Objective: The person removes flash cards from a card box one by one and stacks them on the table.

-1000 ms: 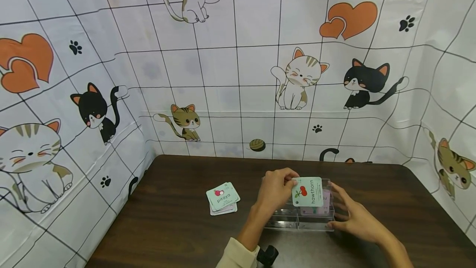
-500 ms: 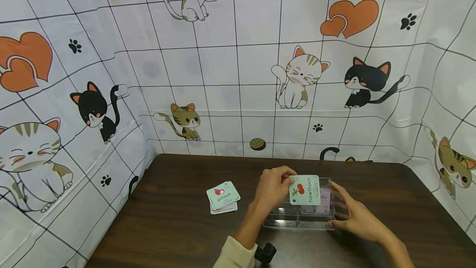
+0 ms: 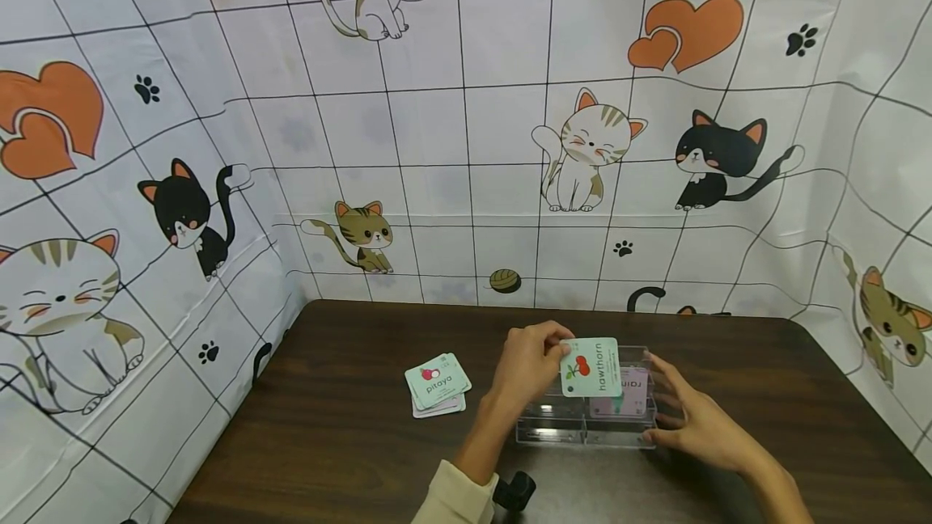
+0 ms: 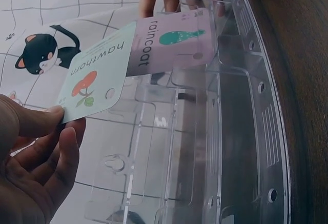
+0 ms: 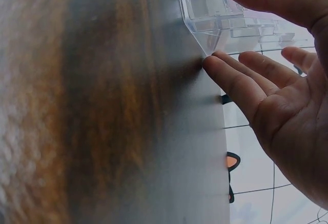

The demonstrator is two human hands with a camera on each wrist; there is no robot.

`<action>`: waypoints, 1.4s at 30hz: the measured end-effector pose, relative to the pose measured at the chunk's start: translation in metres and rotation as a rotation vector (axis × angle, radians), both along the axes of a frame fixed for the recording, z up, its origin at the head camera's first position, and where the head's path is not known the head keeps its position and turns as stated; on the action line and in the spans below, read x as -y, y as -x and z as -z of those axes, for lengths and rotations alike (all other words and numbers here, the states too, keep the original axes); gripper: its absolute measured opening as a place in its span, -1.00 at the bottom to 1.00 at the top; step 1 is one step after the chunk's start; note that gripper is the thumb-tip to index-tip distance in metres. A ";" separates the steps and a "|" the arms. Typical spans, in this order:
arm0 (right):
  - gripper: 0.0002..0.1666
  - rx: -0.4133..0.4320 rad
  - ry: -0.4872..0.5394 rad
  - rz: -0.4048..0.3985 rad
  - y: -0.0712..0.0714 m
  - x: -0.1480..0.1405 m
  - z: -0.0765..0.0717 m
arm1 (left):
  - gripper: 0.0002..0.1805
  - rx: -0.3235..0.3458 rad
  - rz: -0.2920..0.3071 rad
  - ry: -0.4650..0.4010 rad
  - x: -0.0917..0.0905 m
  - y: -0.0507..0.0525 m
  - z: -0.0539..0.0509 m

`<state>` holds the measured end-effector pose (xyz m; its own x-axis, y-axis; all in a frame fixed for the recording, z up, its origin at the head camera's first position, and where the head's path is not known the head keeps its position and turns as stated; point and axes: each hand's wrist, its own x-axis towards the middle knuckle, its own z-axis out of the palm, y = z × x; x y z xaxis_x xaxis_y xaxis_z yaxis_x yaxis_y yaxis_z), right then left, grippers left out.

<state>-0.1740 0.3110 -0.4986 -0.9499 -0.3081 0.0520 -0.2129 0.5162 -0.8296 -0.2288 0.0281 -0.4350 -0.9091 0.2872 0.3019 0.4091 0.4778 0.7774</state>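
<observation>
My left hand (image 3: 526, 364) pinches the corner of a pale green card (image 3: 591, 368) printed "hawthorn" with red fruit. The card is held above a clear plastic tiered card rack (image 3: 549, 432). A lilac "raincoat" card (image 4: 174, 39) stands in the rack's right half, partly behind the hawthorn card in the left wrist view. At the rack's right end, my right hand (image 3: 702, 425) has its fingers extended, the thumb near the front and the other fingers along the side. In the right wrist view the fingers (image 5: 241, 83) look straight beside the rack's corner (image 5: 205, 26).
A small stack of cards (image 3: 438, 382), "pitaya" on top, lies on the dark wooden table (image 3: 328, 443) left of the rack. A white cloth (image 3: 502, 128) with cat prints hangs behind and along the sides.
My left hand has moved slightly left with the hawthorn card, so more of the raincoat card shows. The right hand stays at the rack's end.
</observation>
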 end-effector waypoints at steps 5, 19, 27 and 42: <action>0.51 0.006 -0.006 0.003 0.000 0.000 0.000 | -0.83 0.004 -0.002 -0.002 0.003 0.000 -0.001; 0.50 0.013 -0.005 -0.016 0.001 0.000 -0.001 | -0.84 0.000 -0.009 -0.006 0.011 0.002 -0.001; 0.50 0.007 -0.004 -0.017 0.000 0.000 -0.001 | -0.85 -0.014 -0.019 -0.006 0.018 0.002 -0.003; 0.51 0.006 -0.019 -0.012 -0.001 -0.001 0.000 | -0.85 -0.023 -0.039 -0.001 0.029 0.002 -0.004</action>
